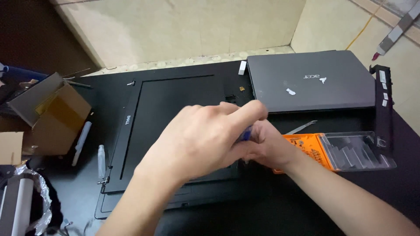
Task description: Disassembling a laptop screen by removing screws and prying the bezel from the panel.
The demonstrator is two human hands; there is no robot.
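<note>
Head view: left hand point(205, 140) and right hand point(267, 146) meet, both pinching a small blue tool point(246, 133), upright over the black laptop panel point(175, 131); orange bit case point(308, 150) lies at three o'clock.

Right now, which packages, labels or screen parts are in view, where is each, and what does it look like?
Cardboard box: far left, brown, flaps open.
Orange bit case: right of the right hand, clear lid open.
Black screen bezel: centre, under the left hand, rectangular frame.
Grey laptop: upper right, closed, pale logo.
White stickers: small scraps on that lid.
</note>
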